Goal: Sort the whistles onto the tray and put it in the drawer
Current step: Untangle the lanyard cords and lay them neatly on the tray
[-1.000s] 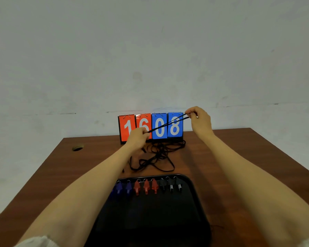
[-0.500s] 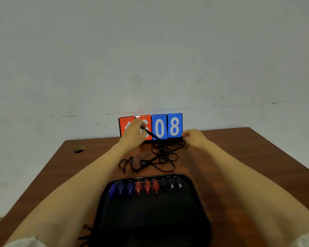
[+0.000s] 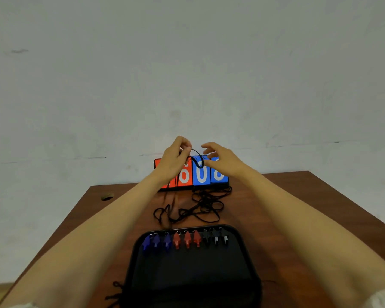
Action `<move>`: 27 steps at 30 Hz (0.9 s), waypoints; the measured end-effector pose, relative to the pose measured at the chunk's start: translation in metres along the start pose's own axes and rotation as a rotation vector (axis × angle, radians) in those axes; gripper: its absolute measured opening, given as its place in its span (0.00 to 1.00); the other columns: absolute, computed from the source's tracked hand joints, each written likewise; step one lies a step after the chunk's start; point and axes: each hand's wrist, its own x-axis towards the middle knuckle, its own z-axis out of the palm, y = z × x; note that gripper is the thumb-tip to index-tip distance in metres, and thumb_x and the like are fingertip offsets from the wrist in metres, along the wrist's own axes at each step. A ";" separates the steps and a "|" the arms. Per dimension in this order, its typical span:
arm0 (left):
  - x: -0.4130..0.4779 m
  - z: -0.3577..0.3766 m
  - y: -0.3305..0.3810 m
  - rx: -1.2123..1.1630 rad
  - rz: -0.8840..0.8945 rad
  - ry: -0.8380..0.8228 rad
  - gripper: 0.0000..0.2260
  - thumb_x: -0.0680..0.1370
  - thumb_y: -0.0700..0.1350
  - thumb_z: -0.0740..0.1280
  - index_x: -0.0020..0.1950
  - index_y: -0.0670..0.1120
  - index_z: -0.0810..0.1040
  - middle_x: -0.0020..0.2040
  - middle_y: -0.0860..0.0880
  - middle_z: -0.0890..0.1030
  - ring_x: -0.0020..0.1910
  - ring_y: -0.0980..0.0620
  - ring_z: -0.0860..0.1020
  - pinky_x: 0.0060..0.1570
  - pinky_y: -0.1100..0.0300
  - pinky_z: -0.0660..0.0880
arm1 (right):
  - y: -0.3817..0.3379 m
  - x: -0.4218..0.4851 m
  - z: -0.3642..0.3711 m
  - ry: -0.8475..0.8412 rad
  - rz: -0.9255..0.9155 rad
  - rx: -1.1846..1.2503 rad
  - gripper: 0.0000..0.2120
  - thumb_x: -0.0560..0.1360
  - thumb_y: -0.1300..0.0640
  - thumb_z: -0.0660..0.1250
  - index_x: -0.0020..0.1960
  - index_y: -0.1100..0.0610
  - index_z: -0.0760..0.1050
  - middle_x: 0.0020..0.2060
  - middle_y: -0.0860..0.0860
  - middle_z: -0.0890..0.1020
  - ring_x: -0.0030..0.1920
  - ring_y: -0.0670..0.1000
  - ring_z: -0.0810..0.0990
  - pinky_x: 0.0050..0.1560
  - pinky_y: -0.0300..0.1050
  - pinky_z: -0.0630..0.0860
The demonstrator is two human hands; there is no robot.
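A black tray (image 3: 193, 270) lies on the brown table near me. Along its far edge stand blue whistles (image 3: 156, 242), red whistles (image 3: 187, 240) and black whistles (image 3: 216, 237) in a row. Beyond the tray a tangle of black lanyard cords (image 3: 200, 206) lies on the table. My left hand (image 3: 173, 161) is raised in front of the scoreboard and pinches a black cord (image 3: 197, 160) that loops down from its fingers. My right hand (image 3: 222, 160) hovers just right of that loop with fingers spread, holding nothing.
A flip scoreboard (image 3: 200, 176) with red and blue number cards stands at the table's far edge against the white wall. A round cable hole (image 3: 107, 197) sits in the table's far left corner. More black cord (image 3: 115, 292) lies at the tray's near left.
Both hands have risen from the table in front of the scoreboard. My left hand has lifted a cord up. My right hand came up from the cord pile and moved toward the left one.
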 end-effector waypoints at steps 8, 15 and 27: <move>-0.019 -0.016 0.024 -0.137 -0.074 -0.068 0.05 0.81 0.39 0.58 0.55 0.45 0.71 0.45 0.51 0.75 0.33 0.55 0.74 0.35 0.68 0.74 | -0.036 -0.016 -0.009 0.004 0.008 0.072 0.12 0.80 0.62 0.57 0.56 0.57 0.78 0.47 0.52 0.82 0.52 0.53 0.80 0.53 0.44 0.77; -0.035 -0.022 0.047 -0.196 -0.060 -0.144 0.11 0.80 0.36 0.57 0.59 0.49 0.66 0.50 0.53 0.74 0.34 0.52 0.73 0.40 0.60 0.75 | -0.050 -0.035 -0.009 -0.176 0.036 0.194 0.16 0.79 0.59 0.60 0.67 0.52 0.70 0.50 0.54 0.82 0.48 0.49 0.80 0.46 0.39 0.77; -0.049 -0.037 0.049 -0.016 -0.122 -0.238 0.13 0.79 0.39 0.62 0.60 0.50 0.62 0.56 0.49 0.72 0.41 0.48 0.77 0.42 0.57 0.78 | -0.055 -0.044 -0.020 -0.023 -0.049 -0.052 0.09 0.78 0.56 0.64 0.53 0.57 0.80 0.43 0.49 0.83 0.42 0.45 0.79 0.37 0.29 0.71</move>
